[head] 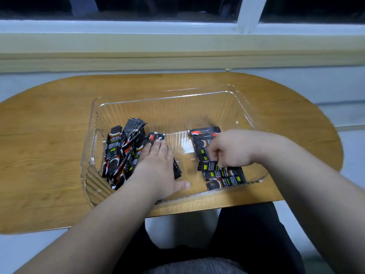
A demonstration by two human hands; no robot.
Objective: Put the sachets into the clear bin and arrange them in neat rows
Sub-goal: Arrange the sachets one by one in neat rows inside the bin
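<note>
A clear bin [173,99] with ribbed walls sits on the wooden table. A loose pile of black sachets [120,153] fills its left side. My left hand [158,167] lies flat on that pile, fingers straight, thumb spread toward the bin's front. On the right side several sachets lie crosswise in a row [221,175], one below the other. My right hand [231,149] hovers over the row with curled fingers pinching one sachet [207,165] at its middle. The bin's centre floor is bare.
The oval wooden table [49,135] stands against a wall under a window sill [177,46]. My lap in dark trousers shows below the table's front edge. Bare tabletop lies left of the bin.
</note>
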